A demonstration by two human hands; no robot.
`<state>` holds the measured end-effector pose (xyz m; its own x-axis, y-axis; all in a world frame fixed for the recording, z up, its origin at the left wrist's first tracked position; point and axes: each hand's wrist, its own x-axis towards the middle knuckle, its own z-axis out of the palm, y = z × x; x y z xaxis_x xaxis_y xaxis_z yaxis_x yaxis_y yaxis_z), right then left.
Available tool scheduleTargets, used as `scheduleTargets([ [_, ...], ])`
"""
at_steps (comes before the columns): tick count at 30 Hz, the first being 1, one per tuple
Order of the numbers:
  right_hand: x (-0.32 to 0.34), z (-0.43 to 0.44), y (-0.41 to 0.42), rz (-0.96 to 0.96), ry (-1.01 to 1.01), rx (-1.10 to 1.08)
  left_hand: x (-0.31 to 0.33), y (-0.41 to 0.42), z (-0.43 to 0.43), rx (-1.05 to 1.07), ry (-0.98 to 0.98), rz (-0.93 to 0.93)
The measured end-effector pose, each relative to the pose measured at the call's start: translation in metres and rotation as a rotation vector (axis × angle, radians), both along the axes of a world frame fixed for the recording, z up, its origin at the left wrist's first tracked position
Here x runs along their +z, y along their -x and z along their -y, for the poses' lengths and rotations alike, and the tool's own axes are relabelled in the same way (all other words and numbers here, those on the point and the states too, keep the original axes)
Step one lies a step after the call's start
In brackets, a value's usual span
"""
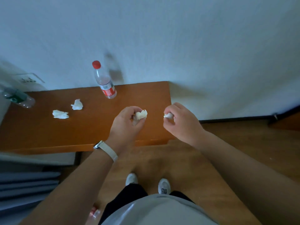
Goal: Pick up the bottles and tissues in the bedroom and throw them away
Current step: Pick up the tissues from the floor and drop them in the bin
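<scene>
My left hand (125,123) is closed around a crumpled white tissue (141,114) above the right part of the orange-brown bedside table (40,132). My right hand (181,122) pinches a second, smaller tissue (168,115) just past the table's right edge. Two more crumpled tissues, one (77,104) and another (60,114), lie on the table's left half. A clear bottle with a red cap and red label (105,82) stands at the back edge by the wall. A green-label bottle (18,98) lies at the table's far left.
A white wall runs behind the table, with a socket plate (29,79) at the left. Blue-grey bedding (24,187) fills the lower left. Another red-label bottle (94,211) lies on the wooden floor near my feet. A dark baseboard (235,118) runs at the right.
</scene>
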<state>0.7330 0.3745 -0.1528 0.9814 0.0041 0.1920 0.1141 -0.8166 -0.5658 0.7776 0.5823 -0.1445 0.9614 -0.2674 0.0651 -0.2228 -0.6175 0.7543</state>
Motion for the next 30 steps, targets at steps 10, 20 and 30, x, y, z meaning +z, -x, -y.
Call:
scheduleTargets([
  [10, 0.03, 0.056, 0.018, -0.045, 0.021, -0.38, 0.009, -0.054, 0.074, -0.381, 0.051, 0.019],
  [20, 0.059, 0.062, 0.07, -0.063, 0.117, -0.825, 0.017, -0.086, 0.143, -0.779, 0.093, -0.006],
  [30, 0.06, 0.091, 0.156, 0.007, 0.094, -1.147, 0.038, -0.023, 0.235, -1.079, 0.11, -0.018],
])
